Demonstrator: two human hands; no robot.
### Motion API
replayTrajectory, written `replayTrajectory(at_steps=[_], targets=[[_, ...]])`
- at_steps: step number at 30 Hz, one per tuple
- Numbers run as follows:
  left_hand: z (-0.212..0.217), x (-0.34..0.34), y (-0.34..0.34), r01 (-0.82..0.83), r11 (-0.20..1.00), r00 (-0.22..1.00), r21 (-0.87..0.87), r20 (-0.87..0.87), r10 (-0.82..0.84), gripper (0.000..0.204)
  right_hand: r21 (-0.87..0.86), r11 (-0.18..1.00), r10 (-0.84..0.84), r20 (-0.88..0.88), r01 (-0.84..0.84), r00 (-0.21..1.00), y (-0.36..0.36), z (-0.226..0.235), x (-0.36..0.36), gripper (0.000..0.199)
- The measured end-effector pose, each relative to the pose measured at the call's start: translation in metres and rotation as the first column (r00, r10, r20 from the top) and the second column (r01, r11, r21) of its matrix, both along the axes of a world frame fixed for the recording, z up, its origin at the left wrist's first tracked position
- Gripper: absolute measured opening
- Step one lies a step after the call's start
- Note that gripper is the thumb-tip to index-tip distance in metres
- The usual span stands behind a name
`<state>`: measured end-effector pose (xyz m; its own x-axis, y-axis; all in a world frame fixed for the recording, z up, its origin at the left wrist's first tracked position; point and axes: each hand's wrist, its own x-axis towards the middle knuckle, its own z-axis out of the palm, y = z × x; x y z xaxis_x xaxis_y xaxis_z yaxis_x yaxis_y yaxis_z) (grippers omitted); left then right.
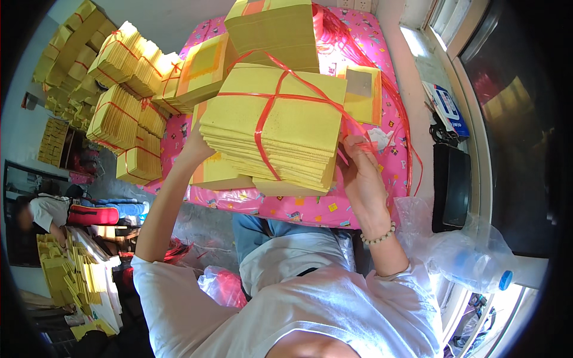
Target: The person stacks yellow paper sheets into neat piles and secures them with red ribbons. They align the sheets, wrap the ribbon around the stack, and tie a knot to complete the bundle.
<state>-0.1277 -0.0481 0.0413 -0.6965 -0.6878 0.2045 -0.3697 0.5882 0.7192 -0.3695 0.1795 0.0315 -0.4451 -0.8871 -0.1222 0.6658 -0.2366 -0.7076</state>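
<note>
A thick bundle of yellow paper (271,119) is tilted in front of me, with red plastic string (277,95) crossing over its top. My left hand (196,144) grips the bundle's left side; its fingers are partly hidden behind the paper. At the right corner my right hand (362,170) is closed, thumb and fingers pinching the loose end of the red string. More yellow paper stacks (222,173) lie beneath the bundle. Behind it rises a tall yellow stack (273,30), and to the right is a flat yellow pack (364,95) with an orange border.
The pink patterned tabletop (286,210) carries tied yellow bundles (122,116) at its left. Long red strings (401,113) trail along the right edge. A clear plastic bottle (477,271) and black case (450,185) sit by the window. Another person (51,213) works at lower left.
</note>
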Motion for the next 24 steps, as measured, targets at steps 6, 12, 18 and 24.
replayTrajectory(at_steps=[6,12,18,24], targets=[[0.017,-0.009,0.018,0.020,0.996,1.000,-0.086,0.014,-0.019,0.045,0.041,0.999,-0.016,-0.007,0.016,1.000,0.005,0.005,0.009,0.014],[0.019,-0.008,0.010,0.021,0.999,0.999,-0.033,-0.049,-0.022,0.042,-0.022,0.998,-0.055,-0.063,0.054,0.997,0.004,0.020,0.025,0.016],[0.031,0.005,0.029,-0.025,0.996,1.000,0.083,0.005,0.025,0.040,-0.299,0.935,-0.326,-0.524,0.188,0.787,-0.003,0.036,0.033,0.015],[0.056,0.035,0.036,-0.087,0.934,0.964,0.346,-0.206,0.167,0.038,-0.668,0.729,-0.466,-0.644,-0.149,0.607,-0.026,0.087,0.005,0.015]])
